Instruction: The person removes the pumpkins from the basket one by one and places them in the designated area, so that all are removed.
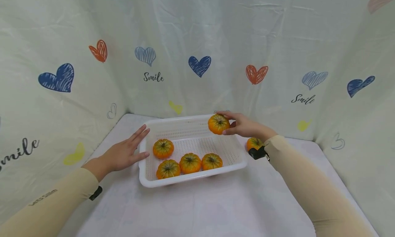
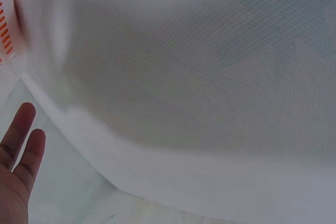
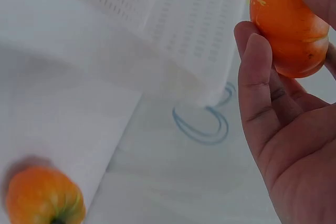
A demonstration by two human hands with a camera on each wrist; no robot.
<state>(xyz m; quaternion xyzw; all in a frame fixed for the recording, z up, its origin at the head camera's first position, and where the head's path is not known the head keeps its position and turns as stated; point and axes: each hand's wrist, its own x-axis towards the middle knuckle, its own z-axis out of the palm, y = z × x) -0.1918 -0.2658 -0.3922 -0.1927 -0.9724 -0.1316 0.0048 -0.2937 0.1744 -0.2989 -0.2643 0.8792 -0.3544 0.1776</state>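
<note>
My right hand [image 1: 243, 125] grips a small orange pumpkin [image 1: 217, 124] over the back right part of a white plastic basket [image 1: 192, 178]. In the right wrist view, thumb and fingers hold that pumpkin [image 3: 289, 30] between them. Several more pumpkins lie inside the basket: one at the left [image 1: 163, 148] and a row along the front wall, with a pumpkin [image 1: 190, 163] in its middle. My left hand [image 1: 124, 152] has its fingers spread and straight at the basket's left rim. The left wrist view shows two fingers [image 2: 32, 156] of it near the basket's wall.
Another pumpkin [image 1: 254, 144] lies on the white-covered table [image 1: 197, 209] right of the basket, partly hidden by the right wrist. A pale curtain [image 1: 228, 38] with printed hearts hangs behind and at both sides of the table.
</note>
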